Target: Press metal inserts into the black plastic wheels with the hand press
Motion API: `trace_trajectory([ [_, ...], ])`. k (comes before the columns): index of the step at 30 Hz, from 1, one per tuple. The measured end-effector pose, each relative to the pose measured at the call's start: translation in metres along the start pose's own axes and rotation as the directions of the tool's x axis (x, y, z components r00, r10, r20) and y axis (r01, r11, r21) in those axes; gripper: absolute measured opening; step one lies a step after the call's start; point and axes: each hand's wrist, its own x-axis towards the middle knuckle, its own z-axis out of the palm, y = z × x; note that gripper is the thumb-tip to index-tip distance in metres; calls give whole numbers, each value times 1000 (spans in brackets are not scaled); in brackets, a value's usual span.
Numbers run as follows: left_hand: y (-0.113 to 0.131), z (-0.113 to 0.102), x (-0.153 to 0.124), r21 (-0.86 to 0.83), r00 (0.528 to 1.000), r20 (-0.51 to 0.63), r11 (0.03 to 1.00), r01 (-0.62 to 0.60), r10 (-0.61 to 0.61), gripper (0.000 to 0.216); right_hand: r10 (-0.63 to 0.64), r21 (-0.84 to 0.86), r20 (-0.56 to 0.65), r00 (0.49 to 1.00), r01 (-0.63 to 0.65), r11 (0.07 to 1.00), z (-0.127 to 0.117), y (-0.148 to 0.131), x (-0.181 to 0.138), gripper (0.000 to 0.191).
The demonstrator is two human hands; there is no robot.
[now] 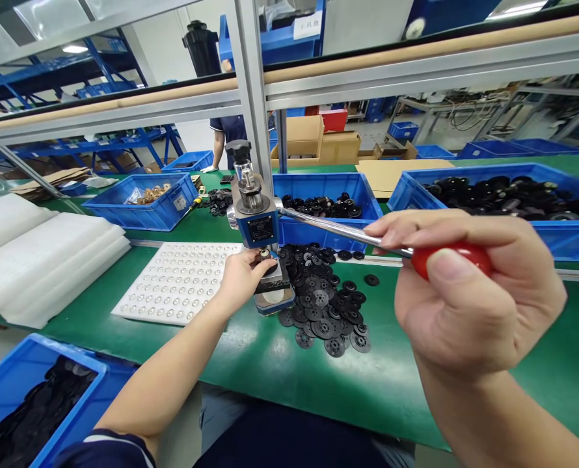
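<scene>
A blue hand press (261,227) stands on the bench in front of me. My right hand (479,292) is wrapped round the red knob (458,259) at the end of its shiny lever (338,227). Under the ram, my left hand (241,276) pinches a small pale metal fitting (265,254) between thumb and fingers. A black part sits below the fitting, mostly covered by my fingers. Just right of the press lies a loose pile of black plastic discs (321,299). To its left is a white foam tray (172,279) with rows of small metal fittings.
Blue bins (326,231) of black parts stand behind the pile, with another bin (465,227) at right. A blue bin (148,221) holds brass-coloured parts. White foam sheets (50,253) lie at left. An aluminium post (253,84) rises behind the press; a person (228,133) stands beyond.
</scene>
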Motion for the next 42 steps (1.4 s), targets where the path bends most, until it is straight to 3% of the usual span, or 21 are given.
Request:
trace_trajectory([
  [5, 2, 0, -1, -8, 1000, -11, 1000, 29, -29, 19, -79, 23, 8, 997, 79, 997, -4, 8, -15, 14],
  [14, -2, 2, -4, 67, 999, -54, 998, 11, -7, 20, -41, -39, -24, 999, 40, 998, -6, 4, -23, 19],
  [17, -3, 2, -5, 53, 998, -51, 998, 23, -20, 20, -19, -99, -26, 999, 16, 995, -11, 9, -37, 19],
  [22, -1, 4, -8, 29, 996, -85, 999, 40, -37, 20, -84, -123, 11, 996, 85, 989, -21, 24, -63, 16],
  [31, 1, 4, -10, 62, 989, -138, 997, 53, -44, 19, -28, -186, 78, 997, 42, 982, -23, 16, -60, 17],
  [42, 4, 4, -11, 84, 989, -146, 995, 51, -38, 20, -90, -288, 73, 993, 108, 952, -36, 51, -109, 24],
])
